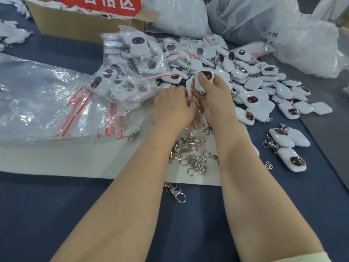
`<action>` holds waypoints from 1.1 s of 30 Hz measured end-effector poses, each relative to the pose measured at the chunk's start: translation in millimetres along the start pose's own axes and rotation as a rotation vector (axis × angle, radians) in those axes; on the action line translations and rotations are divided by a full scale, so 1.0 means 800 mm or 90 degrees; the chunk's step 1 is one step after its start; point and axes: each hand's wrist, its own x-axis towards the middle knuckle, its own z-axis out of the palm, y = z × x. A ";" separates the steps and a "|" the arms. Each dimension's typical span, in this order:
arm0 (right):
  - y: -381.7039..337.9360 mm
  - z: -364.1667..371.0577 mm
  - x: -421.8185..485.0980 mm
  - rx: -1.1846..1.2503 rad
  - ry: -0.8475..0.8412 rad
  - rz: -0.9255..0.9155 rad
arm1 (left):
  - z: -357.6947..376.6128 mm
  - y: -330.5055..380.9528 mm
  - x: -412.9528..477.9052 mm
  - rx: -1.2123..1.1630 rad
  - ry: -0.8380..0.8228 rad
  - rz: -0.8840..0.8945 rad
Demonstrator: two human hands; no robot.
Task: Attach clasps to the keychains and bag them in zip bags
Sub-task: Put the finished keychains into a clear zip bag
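Two hands meet at one keychain point(207, 75): right hand point(215, 99) grips its seemingly light, rigid, glossy body; left hand point(173, 108) curls near the chain point(200, 104), grasp unclear.

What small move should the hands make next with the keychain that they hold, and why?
Probably the left hand should finish joining the metal chain that dangles between the hands. The right hand grips the white keychain, the left fingers curl at its lower edge, and the join itself is hidden. Loose clasps lie just below if one is lacking.
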 end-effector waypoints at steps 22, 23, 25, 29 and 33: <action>0.003 0.002 0.002 -0.022 -0.005 -0.001 | 0.004 0.000 0.001 -0.002 0.012 -0.001; 0.003 0.002 0.001 -0.021 -0.010 -0.002 | 0.003 0.001 0.001 -0.003 0.012 -0.002; 0.002 0.002 0.001 -0.007 -0.015 0.004 | 0.003 0.001 0.001 -0.004 0.012 -0.001; 0.003 0.001 0.002 0.003 -0.006 0.015 | 0.003 0.001 0.001 -0.001 0.014 -0.001; 0.003 0.002 0.000 -0.068 -0.005 -0.004 | 0.002 0.002 0.001 0.004 0.012 -0.002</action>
